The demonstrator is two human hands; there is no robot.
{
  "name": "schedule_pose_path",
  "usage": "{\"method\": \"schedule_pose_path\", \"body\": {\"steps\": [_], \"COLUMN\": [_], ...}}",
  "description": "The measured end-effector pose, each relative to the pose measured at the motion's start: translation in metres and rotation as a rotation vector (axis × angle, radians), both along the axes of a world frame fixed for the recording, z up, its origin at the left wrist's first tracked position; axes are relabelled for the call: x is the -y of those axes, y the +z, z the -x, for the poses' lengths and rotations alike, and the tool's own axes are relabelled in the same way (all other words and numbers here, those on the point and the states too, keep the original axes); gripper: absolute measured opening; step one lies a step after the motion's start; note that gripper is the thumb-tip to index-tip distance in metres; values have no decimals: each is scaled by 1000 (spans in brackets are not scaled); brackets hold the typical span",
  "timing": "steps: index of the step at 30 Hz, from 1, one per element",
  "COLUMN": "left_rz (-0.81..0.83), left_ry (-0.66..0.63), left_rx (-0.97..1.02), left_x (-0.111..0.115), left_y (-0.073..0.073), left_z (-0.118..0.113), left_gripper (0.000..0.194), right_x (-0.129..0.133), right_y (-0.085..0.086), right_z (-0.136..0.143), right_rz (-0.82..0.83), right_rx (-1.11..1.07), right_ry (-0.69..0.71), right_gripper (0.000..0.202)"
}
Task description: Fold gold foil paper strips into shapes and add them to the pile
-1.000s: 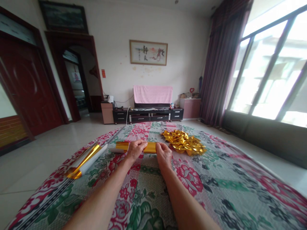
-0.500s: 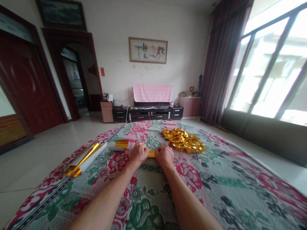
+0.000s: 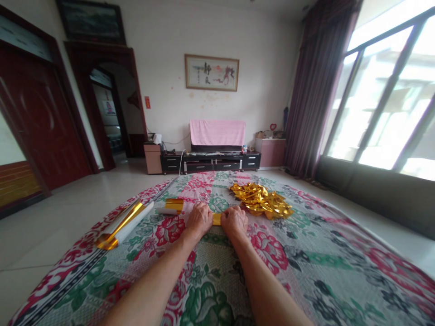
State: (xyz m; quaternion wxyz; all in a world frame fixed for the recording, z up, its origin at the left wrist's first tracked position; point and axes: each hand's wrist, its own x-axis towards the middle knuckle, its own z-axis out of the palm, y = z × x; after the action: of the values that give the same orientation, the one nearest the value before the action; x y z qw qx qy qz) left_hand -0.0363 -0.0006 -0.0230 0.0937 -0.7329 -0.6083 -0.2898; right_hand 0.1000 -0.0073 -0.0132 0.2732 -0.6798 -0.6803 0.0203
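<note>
Between my two hands a small strip of gold foil paper (image 3: 216, 219) is stretched just above the flowered cloth. My left hand (image 3: 200, 218) is closed on its left end, and my right hand (image 3: 235, 220) is closed on its right end; only the middle of the strip shows. Right of and beyond my right hand lies a heap of folded gold foil pieces (image 3: 261, 200). A small curled gold and white sheet (image 3: 174, 206) rests left of my left hand. Farther left is a larger rolled sheet (image 3: 125, 225), white outside with gold showing.
The flowered cloth (image 3: 306, 271) covers a round-edged table. Beyond it stand a low black cabinet (image 3: 214, 162), a pink cloth (image 3: 217, 132) over a screen-like shape, and a side cabinet (image 3: 272, 153). Windows and a dark curtain (image 3: 316, 90) are at the right.
The gold strip between my hands looks flatter and smoother. Both hands keep their hold on it. The whole view has shifted slightly.
</note>
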Motion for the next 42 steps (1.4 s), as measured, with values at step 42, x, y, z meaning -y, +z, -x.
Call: {"method": "schedule_pose_path", "body": {"steps": [42], "left_rz": [168], "left_ry": [-144], "left_rx": [129], "left_x": [17], "left_y": [4], "left_z": [10], "left_gripper": [21], "right_x": [13], "right_y": [6], "right_z": [-15], "right_rz": [62], "right_rx": [16], "right_ry": [298], "right_gripper": [23]}}
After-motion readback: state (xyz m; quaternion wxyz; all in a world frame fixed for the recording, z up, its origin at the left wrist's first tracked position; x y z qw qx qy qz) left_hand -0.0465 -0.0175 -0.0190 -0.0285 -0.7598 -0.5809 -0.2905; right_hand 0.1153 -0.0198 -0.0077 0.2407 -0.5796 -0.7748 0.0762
